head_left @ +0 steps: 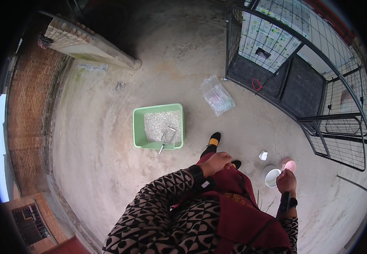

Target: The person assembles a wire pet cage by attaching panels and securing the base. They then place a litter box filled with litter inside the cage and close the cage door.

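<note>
My left hand is loosely closed in front of my dark red apron, and nothing shows in its fingers. My right hand hangs off to the right, fingers curled, with nothing visible in them. It overlaps the edge of a white bucket on the floor beyond it; I see no contact. A pink bowl-like container stands beside the bucket. Ahead and left of my feet lies a green litter tray with grey-white litter. A slotted scoop rests in it, its handle over the near rim.
A clear plastic bag lies on the concrete floor ahead. At the right stands a large black wire cage, its low door swung outward. A small white item sits near the bucket. Brick walls bound the left.
</note>
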Motion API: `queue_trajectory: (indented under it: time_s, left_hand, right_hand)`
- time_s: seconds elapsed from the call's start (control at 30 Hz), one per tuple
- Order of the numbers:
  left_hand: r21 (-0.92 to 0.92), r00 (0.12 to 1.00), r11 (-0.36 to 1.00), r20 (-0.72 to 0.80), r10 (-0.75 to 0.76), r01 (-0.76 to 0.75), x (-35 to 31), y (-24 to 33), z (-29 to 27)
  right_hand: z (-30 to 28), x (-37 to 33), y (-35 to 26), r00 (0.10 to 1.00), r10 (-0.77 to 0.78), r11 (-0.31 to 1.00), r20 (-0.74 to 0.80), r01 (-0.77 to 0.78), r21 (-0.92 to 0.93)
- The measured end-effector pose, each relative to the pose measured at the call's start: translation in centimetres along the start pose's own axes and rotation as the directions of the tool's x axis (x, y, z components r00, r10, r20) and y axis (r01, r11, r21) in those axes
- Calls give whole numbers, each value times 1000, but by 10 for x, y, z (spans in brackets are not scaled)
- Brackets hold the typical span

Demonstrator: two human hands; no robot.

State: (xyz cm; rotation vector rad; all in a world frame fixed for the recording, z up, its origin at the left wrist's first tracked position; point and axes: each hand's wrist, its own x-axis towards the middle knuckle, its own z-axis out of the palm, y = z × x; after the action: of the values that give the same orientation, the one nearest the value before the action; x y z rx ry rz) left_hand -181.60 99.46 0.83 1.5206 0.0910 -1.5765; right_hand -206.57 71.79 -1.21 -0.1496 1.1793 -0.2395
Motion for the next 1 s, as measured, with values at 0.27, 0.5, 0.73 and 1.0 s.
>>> queue_trajectory:
  time_s: [0.27,0.5,0.73,1.0]
  left_hand:
    - [-278,966,950,-250,69,-139,-103,-96,-95]
    - [-340,918,935,-396,-40,-106,-137,-177,-266]
    - [-294,810,955,-551,-200,36,-23,-325,-438]
    - [221,685,970,-722,94,99,149,-442,-492]
  right_hand:
    - [134,2,94,981,152,909,119,-92,-407]
    - [229,31,254,973,221,793,67,-140,-593]
    - [220,140,469,934,326,655,-148,-336,-677]
    - [147,299,638,846,440,571,-302,-523,-632]
